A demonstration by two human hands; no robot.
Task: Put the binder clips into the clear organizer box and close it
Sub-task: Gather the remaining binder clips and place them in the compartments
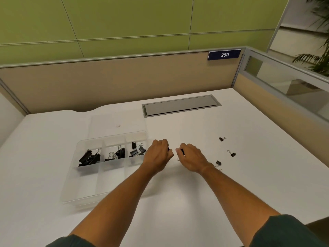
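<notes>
You sit at a white desk [231,184] with a grey cable hatch [180,105] set near its back edge. Beige partitions [124,81] fence it in, one bearing a blue sign [224,54] reading 250. Behind rises a green panelled wall [124,24]; at your right, a glass panel [292,81] and a plant [318,57].

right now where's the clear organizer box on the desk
In the head view the clear organizer box sits open on the white desk, left of centre, just left of the left hand, clips in its three far compartments.

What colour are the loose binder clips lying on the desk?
Black bodies with silver wire handles, seen in the head view: loose binder clips.
</notes>
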